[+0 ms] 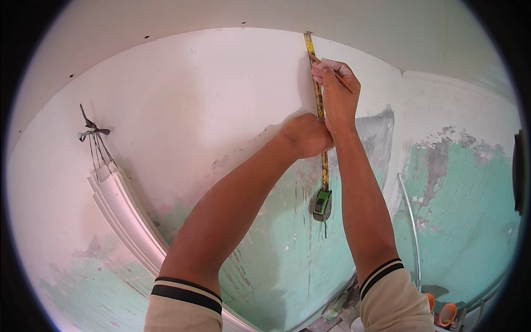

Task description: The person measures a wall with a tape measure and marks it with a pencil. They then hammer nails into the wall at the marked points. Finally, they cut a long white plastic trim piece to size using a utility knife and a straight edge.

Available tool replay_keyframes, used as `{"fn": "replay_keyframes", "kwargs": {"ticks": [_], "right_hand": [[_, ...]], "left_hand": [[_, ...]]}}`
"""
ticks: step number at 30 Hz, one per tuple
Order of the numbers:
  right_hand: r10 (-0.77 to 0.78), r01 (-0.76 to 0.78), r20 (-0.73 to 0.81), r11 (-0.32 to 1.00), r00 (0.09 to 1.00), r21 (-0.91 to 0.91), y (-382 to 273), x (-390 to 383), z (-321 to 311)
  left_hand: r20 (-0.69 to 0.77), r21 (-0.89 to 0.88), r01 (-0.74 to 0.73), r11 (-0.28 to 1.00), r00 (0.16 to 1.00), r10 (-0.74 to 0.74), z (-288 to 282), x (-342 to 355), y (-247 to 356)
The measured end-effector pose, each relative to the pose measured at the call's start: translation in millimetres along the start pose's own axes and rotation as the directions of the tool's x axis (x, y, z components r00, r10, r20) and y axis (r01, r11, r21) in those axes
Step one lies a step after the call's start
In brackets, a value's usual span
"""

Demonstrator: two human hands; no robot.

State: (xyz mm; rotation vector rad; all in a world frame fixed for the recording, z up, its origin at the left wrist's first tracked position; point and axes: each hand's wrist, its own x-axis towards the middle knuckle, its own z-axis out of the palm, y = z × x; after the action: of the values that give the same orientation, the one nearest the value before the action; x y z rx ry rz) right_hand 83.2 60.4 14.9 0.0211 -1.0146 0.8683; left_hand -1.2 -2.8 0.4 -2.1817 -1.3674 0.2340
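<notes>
A yellow tape measure blade (pixel 318 102) runs down the wall from the ceiling edge, its end hook at the top corner. Its green and black case (pixel 321 205) hangs at the lower end of the blade. My left hand (pixel 307 135) is closed around the middle of the blade, against the wall. Above it, my right hand (pixel 338 91) grips a thin brown pencil (pixel 345 83), whose upper end touches the blade near the top. My right wrist crosses close beside the left hand and hides part of its fingers.
White moulding strips (pixel 124 207) hang at the left, tied with dark cords (pixel 95 133) to the wall. The wall (pixel 243 83) is white above and peeling green below. A pale pipe or cable (pixel 410 221) runs down near the right corner. Orange items (pixel 446 314) and debris lie low at the right.
</notes>
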Motion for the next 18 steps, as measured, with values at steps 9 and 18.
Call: {"fn": "replay_keyframes", "kwargs": {"ticks": [9, 18], "right_hand": [[-0.175, 0.182, -0.099, 0.981, 0.98, 0.067, -14.1, -21.0, -41.1], [-0.076, -0.066, -0.262, 0.867, 0.962, -0.494, -60.9, -155.1, -246.4]], "left_hand": [[-0.054, 0.046, -0.074, 0.996, 0.996, 0.076, 22.7, 11.7, 1.8], [-0.229, 0.233, -0.081, 0.969, 0.964, 0.136, 68.8, 32.4, 10.6]]}}
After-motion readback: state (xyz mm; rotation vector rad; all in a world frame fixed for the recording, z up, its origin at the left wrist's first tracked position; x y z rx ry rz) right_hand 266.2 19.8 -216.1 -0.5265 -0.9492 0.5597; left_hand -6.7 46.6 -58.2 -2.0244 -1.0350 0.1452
